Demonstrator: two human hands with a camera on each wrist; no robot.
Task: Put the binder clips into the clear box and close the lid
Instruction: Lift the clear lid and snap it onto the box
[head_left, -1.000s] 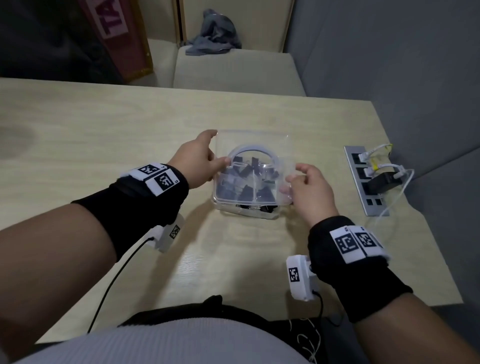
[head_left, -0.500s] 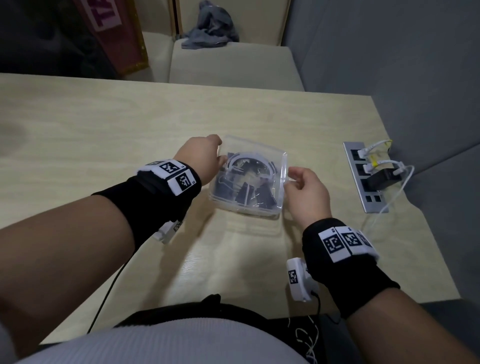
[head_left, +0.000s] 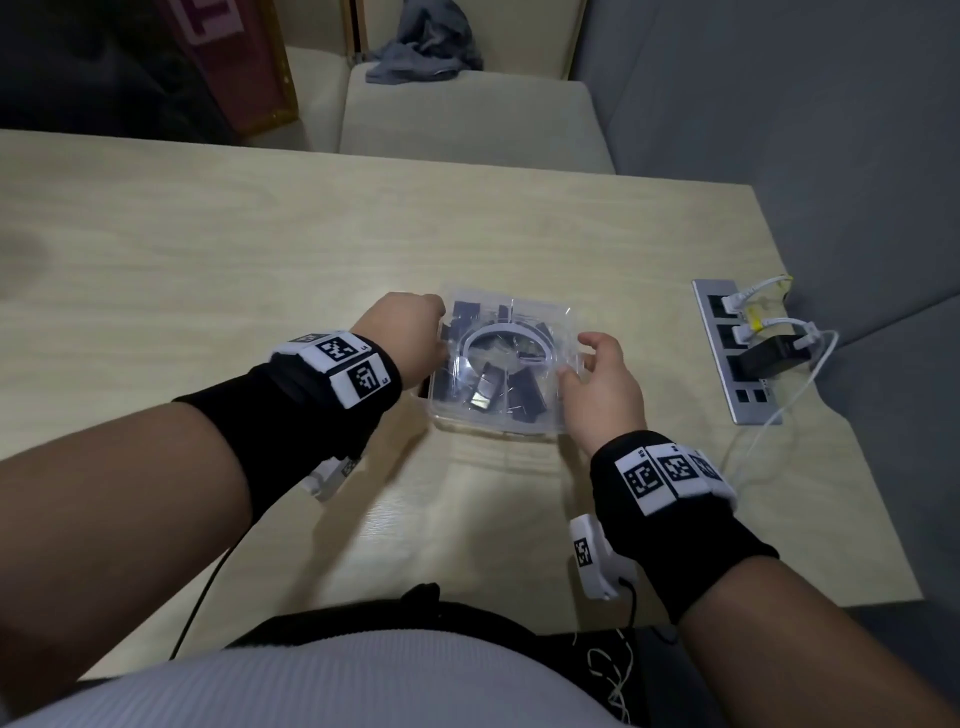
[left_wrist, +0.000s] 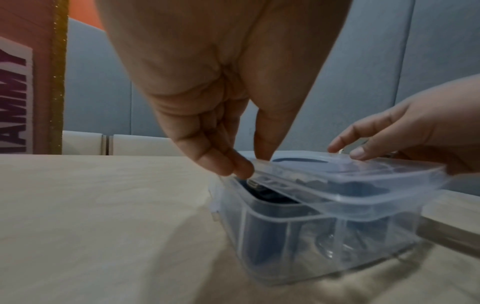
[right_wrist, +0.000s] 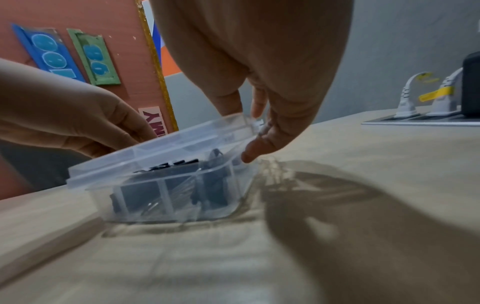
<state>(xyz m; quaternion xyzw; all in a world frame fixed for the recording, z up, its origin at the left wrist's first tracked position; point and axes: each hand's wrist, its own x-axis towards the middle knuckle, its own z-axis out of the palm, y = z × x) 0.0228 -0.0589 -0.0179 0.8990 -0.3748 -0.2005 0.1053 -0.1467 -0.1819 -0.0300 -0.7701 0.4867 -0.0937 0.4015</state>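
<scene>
**Desk:** Toward the right edge of the pale wood-grain table (head_left: 260, 249), what do we have?

**Photographer:** A small clear plastic box (head_left: 493, 415), divided into compartments, resting on the table surface. Black metal binder clips (head_left: 483, 395) fill it.

**Desk:** And the lid?

**Photographer:** The clear plastic lid (left_wrist: 345, 179) lies over the box but tilted, its right side raised off the rim, as the right wrist view shows. Not closed flat.

**Desk:** Hands?

**Photographer:** The left hand (head_left: 405, 338) is at the box's left side, fingertips (left_wrist: 233, 166) curled against the lid's edge and thumb pressing on its top. The right hand (head_left: 602, 384) is at the right side, thumb (right_wrist: 257, 150) under the raised lid edge, fingers curled over the top, pinching it.

**Desk:** Anything else on the table?

**Photographer:** A grey power strip (head_left: 737, 364) near the right edge, with white plugs and a black adapter (head_left: 774, 353) in it, well apart from the box. Black wristbands with printed markers sit on both wrists.
</scene>
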